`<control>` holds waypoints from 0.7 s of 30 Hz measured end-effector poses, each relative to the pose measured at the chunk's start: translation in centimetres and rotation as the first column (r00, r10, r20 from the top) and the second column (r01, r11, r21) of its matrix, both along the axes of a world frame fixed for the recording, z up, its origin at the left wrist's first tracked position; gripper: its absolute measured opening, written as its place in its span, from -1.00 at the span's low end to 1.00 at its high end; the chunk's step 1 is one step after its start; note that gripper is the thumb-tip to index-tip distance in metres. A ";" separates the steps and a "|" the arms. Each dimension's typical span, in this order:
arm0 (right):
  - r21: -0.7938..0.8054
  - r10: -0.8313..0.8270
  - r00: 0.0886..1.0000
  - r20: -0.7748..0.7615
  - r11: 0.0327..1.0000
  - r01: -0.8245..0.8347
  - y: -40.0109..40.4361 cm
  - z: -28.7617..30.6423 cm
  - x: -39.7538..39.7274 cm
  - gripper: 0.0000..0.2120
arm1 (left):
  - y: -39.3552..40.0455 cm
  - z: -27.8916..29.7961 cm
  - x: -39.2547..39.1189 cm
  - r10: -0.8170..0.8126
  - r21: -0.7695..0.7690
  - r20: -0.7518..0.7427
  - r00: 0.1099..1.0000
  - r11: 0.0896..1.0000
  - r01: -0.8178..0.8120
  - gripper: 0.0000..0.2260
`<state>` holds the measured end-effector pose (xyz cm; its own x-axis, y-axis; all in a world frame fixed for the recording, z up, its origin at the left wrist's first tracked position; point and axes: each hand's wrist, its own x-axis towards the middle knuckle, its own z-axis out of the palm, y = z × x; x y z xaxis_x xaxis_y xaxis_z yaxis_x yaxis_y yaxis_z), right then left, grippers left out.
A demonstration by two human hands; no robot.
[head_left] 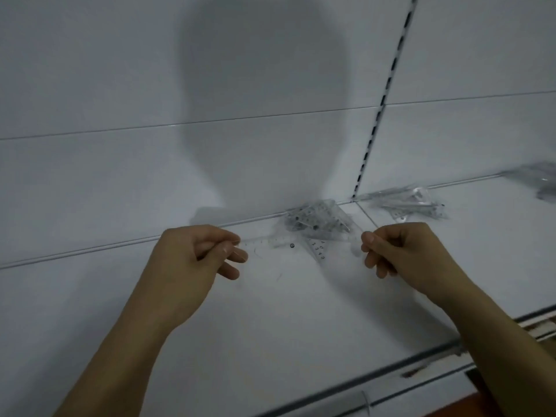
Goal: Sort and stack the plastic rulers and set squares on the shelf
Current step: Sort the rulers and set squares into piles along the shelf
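White shelf (270,311), white back panel (120,85); both hands pinch clear ruler (270,242) ends.

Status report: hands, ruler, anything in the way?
Left hand and right hand pinch ruler ends. Ruler held above shelf. Pile just behind.

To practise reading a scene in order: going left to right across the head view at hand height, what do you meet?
Left hand → clear ruler held between both hands → right hand → loose pile of clear rulers → another pile at the frame's right edge.
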<state>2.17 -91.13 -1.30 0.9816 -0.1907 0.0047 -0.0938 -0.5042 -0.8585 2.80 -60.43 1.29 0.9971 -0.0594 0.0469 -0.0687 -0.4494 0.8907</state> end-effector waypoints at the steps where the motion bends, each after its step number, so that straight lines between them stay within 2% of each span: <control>1: 0.000 0.021 1.000 -0.001 1.000 -0.021 -1.0 0.0 0.9 -0.69 | -0.7 -0.1 0.3 0.027 -0.001 -0.005 1.000 1.000 -0.027 -0.82; 4: -0.016 0.086 0.996 -0.012 0.996 -0.086 -2.5 0.5 3.9 -0.69 | -2.5 0.1 0.8 0.084 -0.034 -0.024 0.996 0.996 -0.084 -0.84; 8: -0.193 0.159 0.987 -0.012 0.968 -0.158 -3.2 1.2 7.8 -0.56 | -5.3 0.2 2.3 0.092 -0.023 -0.052 0.994 0.995 -0.093 -0.90; 11: -0.328 0.139 0.986 0.093 0.939 -0.102 -4.1 -0.1 8.7 -0.38 | -6.5 -0.5 3.6 0.096 -0.032 -0.084 0.992 0.995 -0.099 -0.91; 16: -0.348 0.155 0.959 0.238 0.935 -0.065 -4.6 -1.6 8.1 -0.44 | -8.6 -0.7 6.1 0.116 -0.043 -0.114 0.987 0.992 -0.122 -0.93; 19: -0.355 0.179 0.936 0.304 0.933 -0.063 -4.2 -1.4 8.0 -0.46 | -9.3 -1.1 7.1 0.126 0.051 -0.074 0.989 0.991 -0.122 -0.91; 21: -0.346 0.181 0.924 0.336 0.936 -0.057 -4.1 -1.4 7.7 -0.48 | -9.0 -1.5 7.1 0.146 0.227 0.011 0.989 0.963 -0.144 -0.86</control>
<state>9.82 -95.26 -2.66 0.9165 0.0002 0.4000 0.2659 -0.7473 -0.6090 9.92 -69.43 -0.24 0.9961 0.0773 0.0429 0.0171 -0.6445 0.7644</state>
